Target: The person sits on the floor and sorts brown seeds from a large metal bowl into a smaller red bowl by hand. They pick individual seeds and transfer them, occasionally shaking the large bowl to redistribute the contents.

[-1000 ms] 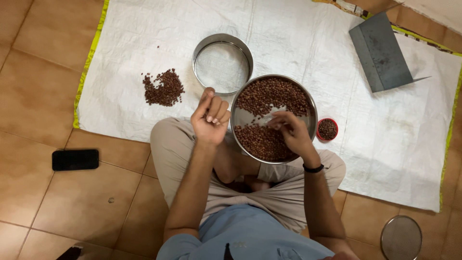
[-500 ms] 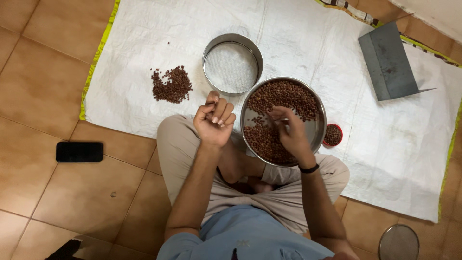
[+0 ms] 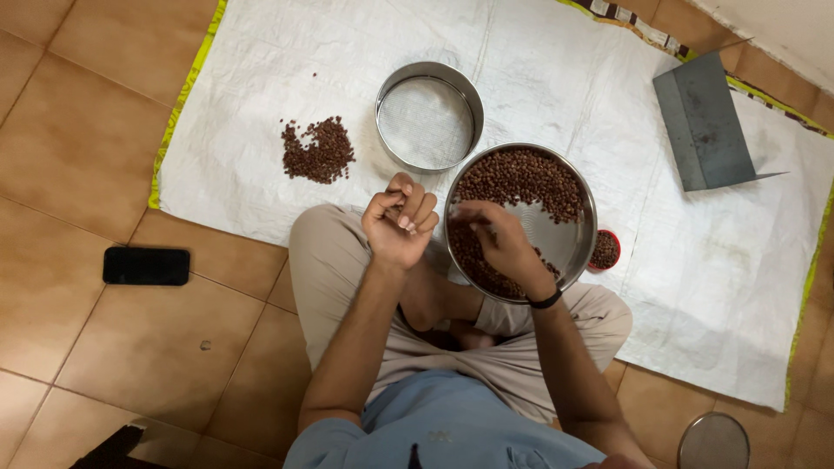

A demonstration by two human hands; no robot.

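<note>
Left hand (image 3: 400,224) curled closed, perhaps around a few beans, right hand (image 3: 502,247) with fingers pinched among brown beans (image 3: 521,178) in steel bowl (image 3: 575,239) on lap, sieve (image 3: 428,115), small bean pile (image 3: 318,150), white sheet (image 3: 261,78), black phone (image 3: 146,266) on tan tiled floor (image 3: 78,139)

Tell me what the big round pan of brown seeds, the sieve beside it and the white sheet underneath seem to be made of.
The pan looks like polished steel: its bare part is silvery and mirrors the light. The round sieve seems to have a dull grey metal rim around a fine mesh, probably wire. The white sheet looks like woven plastic sacking, judging by its creases, faint sheen and yellow-green edge, though cloth is possible.
</note>
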